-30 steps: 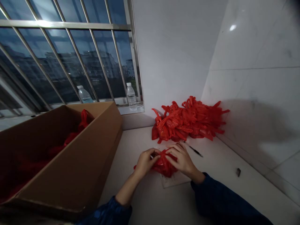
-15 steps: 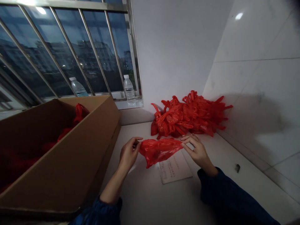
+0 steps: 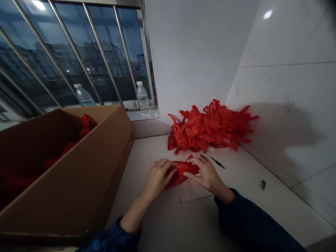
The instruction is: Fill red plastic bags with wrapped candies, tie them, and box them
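A red plastic bag point(image 3: 180, 175) is bunched between my two hands, above a written sheet of paper point(image 3: 190, 192) on the white table. My left hand point(image 3: 158, 176) grips the bag's left side, with its fingers bent over the plastic. On the right side, my right hand point(image 3: 206, 174) holds the bag between thumb and fingers. Just behind them, against the wall, lies a heap of knotted red bags point(image 3: 210, 127). Part of the paper is hidden under the bag and my right hand.
A large cardboard box point(image 3: 78, 175) with red bags inside stands at the left. Two plastic bottles point(image 3: 143, 99) are by the barred window. A black pen point(image 3: 218, 162) lies right of the paper, and a small dark object point(image 3: 263, 184) lies farther right.
My hands have moved closer together, and the bag that was stretched wide between them is now gathered up. The pen behind my right hand has come into view.
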`<state>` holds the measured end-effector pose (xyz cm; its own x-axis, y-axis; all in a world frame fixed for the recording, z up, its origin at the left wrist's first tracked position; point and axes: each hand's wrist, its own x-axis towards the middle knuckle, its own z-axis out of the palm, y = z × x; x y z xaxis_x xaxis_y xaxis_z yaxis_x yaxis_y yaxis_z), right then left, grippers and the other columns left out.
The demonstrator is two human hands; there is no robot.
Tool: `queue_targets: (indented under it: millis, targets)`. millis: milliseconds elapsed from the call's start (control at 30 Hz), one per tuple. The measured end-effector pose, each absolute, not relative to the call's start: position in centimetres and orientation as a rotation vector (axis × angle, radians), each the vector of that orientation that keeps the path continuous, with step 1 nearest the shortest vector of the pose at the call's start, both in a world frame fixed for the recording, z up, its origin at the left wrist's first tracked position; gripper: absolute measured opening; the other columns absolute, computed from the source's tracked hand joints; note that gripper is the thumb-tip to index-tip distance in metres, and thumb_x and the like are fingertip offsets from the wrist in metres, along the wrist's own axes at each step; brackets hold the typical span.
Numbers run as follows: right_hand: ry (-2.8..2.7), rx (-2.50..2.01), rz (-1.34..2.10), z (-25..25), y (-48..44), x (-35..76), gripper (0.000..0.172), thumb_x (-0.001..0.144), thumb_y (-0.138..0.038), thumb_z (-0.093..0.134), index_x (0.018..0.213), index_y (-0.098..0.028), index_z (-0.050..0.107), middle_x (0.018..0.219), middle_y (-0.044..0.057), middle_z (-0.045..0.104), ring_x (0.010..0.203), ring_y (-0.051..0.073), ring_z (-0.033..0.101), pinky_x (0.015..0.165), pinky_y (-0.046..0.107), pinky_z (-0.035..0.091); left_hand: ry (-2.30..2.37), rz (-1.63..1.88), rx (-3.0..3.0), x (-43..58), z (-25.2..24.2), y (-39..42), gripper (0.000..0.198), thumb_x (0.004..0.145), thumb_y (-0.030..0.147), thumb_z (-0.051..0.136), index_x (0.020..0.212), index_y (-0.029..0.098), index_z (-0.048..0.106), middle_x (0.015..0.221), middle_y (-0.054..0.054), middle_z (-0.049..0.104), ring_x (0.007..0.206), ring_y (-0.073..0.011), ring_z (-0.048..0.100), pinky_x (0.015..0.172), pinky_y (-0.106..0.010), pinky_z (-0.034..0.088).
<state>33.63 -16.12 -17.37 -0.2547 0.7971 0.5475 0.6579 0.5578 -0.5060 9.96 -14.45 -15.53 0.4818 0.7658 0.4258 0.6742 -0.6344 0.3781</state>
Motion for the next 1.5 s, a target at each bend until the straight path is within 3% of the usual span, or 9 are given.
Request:
queue_targets:
  millis: [233,433,567,867,1033,1100,1200,1367,1500]
  targets:
    - [-1.494,-1.184,0.447,-18.0,-15.3,35.5,0.026,0.095,-0.043,0.052,0.082,-0.022,0.059,0.078,0.003,0.064,0.075,0.019,0.061,0.07,0.03,0.05,1.287,1.561,1.871,7.0,-14.1,-13.5,0.015,0.095,0.031,0.054,0.101,0.02,0.061,0.09,-0.002,0.063,0.08,-0.0148,0.059,0.075,-0.026,0.046]
    - [-1.416,-1.099,0.45,-16.5,-16.3,35.6,0.038,0.09,-0.033,0.06,0.125,-0.022,0.05,0.119,0.009,0.063,0.111,0.023,0.06,0.097,0.042,0.048,0.989,1.34,1.796,6.8,-11.4,-15.5,0.047,0.088,0.025,0.062,0.133,0.026,0.049,0.096,-0.001,0.055,0.091,-0.0152,0.056,0.084,-0.028,0.045]
    - [-1.507,-0.992,-0.018,-12.7,-19.9,33.9,0.051,0.086,-0.018,0.065,0.133,-0.022,0.049,0.126,0.011,0.059,0.12,0.025,0.055,0.102,0.044,0.045,0.852,1.151,2.08,7.2,-9.2,-17.9,0.012,0.089,0.016,0.057,0.091,0.02,0.068,0.097,-0.004,0.053,0.097,-0.0174,0.054,0.088,-0.03,0.041]
    - [-2.442,-1.346,0.034,-13.0,-20.3,30.2,0.012,0.09,-0.016,0.055,0.093,-0.017,0.067,0.087,0.008,0.071,0.078,0.023,0.068,0.069,0.034,0.052,0.518,0.862,2.008,6.8,-8.3,-19.6,0.028,0.091,0.008,0.04,0.066,0.016,0.052,0.083,-0.005,0.069,0.069,-0.0129,0.063,0.068,-0.025,0.046]
    - [-2.412,-1.601,-0.244,-15.2,-19.0,32.1,0.11,0.056,-0.037,0.09,0.15,-0.017,0.036,0.155,0.028,0.032,0.136,0.046,0.039,0.109,0.064,0.028,0.818,0.638,2.323,6.9,-8.4,-19.7,0.026,0.093,0.019,0.04,0.087,0.017,0.066,0.075,-0.003,0.069,0.064,-0.0145,0.061,0.063,-0.025,0.041]
    - [-2.395,-1.583,-0.304,-15.1,-19.4,32.7,0.119,0.055,-0.036,0.091,0.154,-0.018,0.028,0.159,0.028,0.023,0.142,0.047,0.029,0.112,0.068,0.018,1.026,0.525,2.476,7.4,-8.5,-20.0,0.029,0.097,0.034,0.045,0.108,0.022,0.068,0.089,-0.003,0.073,0.073,-0.0173,0.065,0.066,-0.027,0.042]
    - [-2.338,-1.531,-0.38,-13.7,-20.6,32.6,0.102,0.067,-0.026,0.084,0.153,-0.019,0.03,0.158,0.024,0.028,0.138,0.044,0.037,0.11,0.066,0.024,1.182,0.413,2.626,8.9,-9.5,-20.2,0.041,0.098,0.051,0.043,0.122,0.029,0.067,0.102,-0.005,0.075,0.087,-0.0224,0.068,0.073,-0.031,0.043]
    - [-2.355,-1.268,-0.21,-11.7,-21.7,29.8,0.025,0.097,-0.02,0.048,0.114,-0.018,0.066,0.113,0.012,0.069,0.102,0.024,0.065,0.09,0.037,0.051,1.311,0.238,2.783,11.8,-13.2,-19.5,0.035,0.098,0.039,0.048,0.087,0.02,0.075,0.085,-0.009,0.074,0.094,-0.0283,0.063,0.085,-0.043,0.041]
    - [-2.568,-1.609,0.193,-13.6,-19.6,29.0,0.023,0.096,-0.019,0.049,0.107,-0.019,0.069,0.102,0.009,0.072,0.09,0.022,0.07,0.077,0.031,0.054,1.519,0.087,2.785,12.7,-15.5,-18.5,0.031,0.096,0.029,0.052,0.086,0.015,0.077,0.084,-0.012,0.075,0.096,-0.0293,0.063,0.093,-0.047,0.04]
